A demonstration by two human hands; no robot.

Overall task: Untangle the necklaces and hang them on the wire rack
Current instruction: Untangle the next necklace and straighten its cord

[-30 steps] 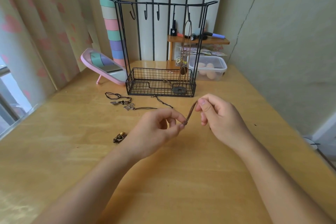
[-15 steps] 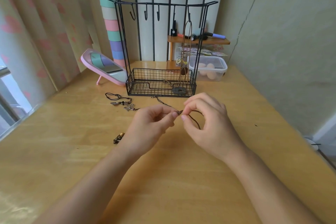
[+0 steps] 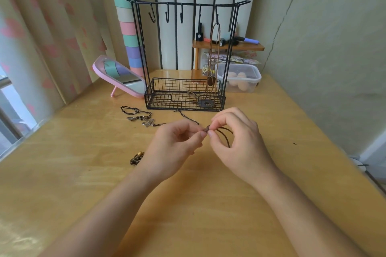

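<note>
Brown cord necklace (image 3: 206, 130): knot pinched between fingertips of left hand (image 3: 175, 146) and right hand (image 3: 240, 144), above surface (image 3: 188, 204), near side of wire rack (image 3: 183, 94). Tangled necklaces (image 3: 139, 116): on surface, far left. Hung necklace (image 3: 215, 48): rack's right hook.

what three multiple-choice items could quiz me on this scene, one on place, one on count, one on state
1. Where is the mirror?
A) left of the rack
B) in the rack's basket
C) right of the rack

2. How many necklaces hang on the hooks?
A) none
B) one
C) three

3. What are the left hand and right hand doing?
A) both pinching a cord
B) both lying flat on the table
C) one gripping the rack

Answers:
1 A, the pink mirror stands left of the rack.
2 B, one necklace hangs from the rightmost hook.
3 A, both hands pinch the dark cord between them.
</note>
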